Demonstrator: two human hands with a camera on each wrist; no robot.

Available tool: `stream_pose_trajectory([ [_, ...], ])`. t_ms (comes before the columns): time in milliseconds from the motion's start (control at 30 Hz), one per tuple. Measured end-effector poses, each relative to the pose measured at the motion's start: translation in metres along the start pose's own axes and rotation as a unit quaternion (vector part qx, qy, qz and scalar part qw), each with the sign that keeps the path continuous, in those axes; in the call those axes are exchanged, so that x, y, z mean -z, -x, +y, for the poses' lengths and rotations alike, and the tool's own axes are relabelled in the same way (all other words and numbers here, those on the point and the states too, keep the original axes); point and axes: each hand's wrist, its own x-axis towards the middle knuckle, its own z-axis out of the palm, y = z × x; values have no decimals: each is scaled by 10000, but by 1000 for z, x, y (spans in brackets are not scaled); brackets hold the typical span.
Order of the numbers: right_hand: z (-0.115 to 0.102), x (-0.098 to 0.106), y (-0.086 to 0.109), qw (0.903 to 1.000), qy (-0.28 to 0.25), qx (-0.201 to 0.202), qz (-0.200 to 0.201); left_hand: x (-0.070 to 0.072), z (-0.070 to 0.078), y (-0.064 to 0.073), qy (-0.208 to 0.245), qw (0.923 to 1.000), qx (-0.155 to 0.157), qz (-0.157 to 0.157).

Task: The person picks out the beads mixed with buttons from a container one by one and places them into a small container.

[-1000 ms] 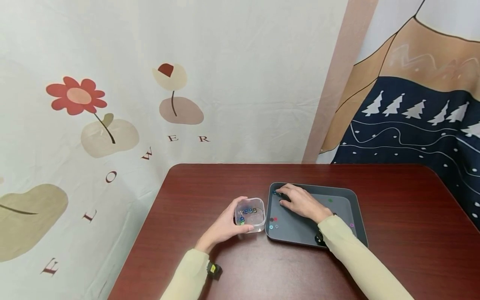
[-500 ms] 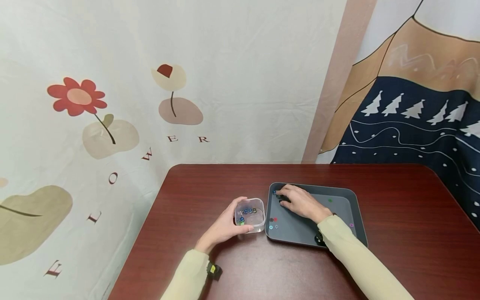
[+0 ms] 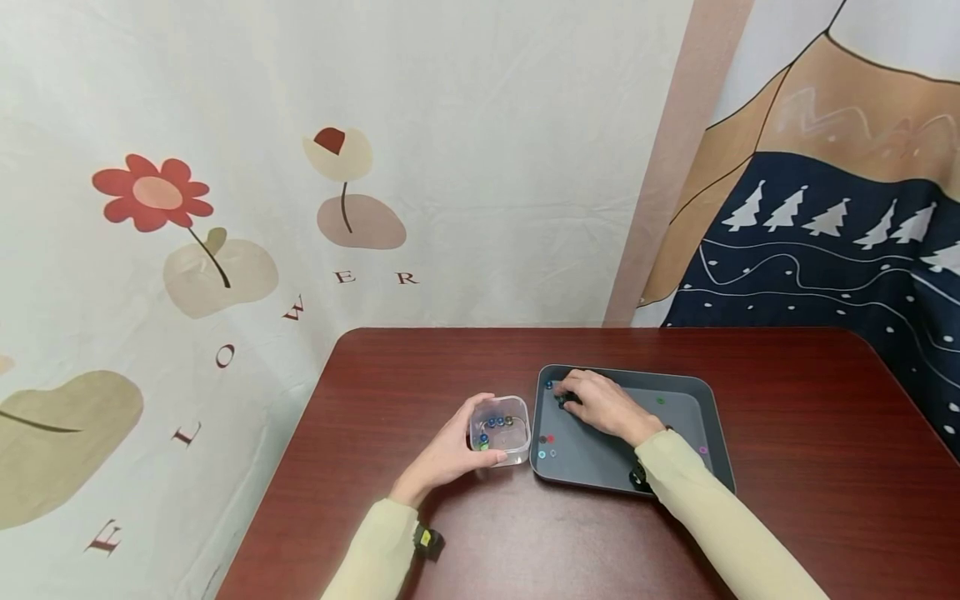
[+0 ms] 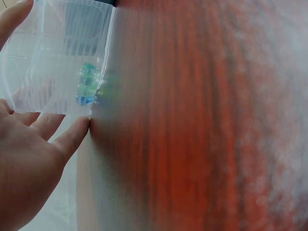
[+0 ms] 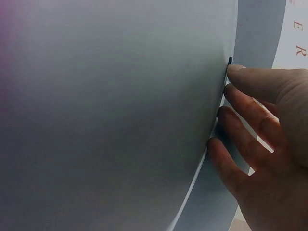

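In the head view my left hand grips a clear plastic box from its left side, thumb along the near wall and fingers round the far side. Several blue and green beads lie in the box; in the left wrist view, greenish-blue beads show through its wall. My right hand reaches into the grey tray, fingertips down at small dark beads. The right wrist view shows its fingers spread on the tray floor, the thumb touching a small dark piece.
A blue bead lies in the tray's far left corner. Small coloured rings, including a red one, a green one and a pink one, lie about the tray. All stands on a reddish-brown table before a patterned curtain.
My right fingertips have drawn slightly back toward me from the far left corner, and small dark beads show beneath them. My left hand and the box have stayed still.
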Motion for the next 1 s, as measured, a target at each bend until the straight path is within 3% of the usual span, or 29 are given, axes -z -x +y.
stream_pose_trajectory([
  [600, 0, 0, 1, 10000, 6, -69, 5, -1, -2, 0, 119, 9999, -4, -14],
  [800, -3, 11, 2, 9998, -83, -133, 104, -1, -2, 1, 134, 9999, -25, -22],
  [1000, -12, 29, 1, 9984, -314, -54, 464, 0, -1, 0, 51, 10000, 14, -21],
])
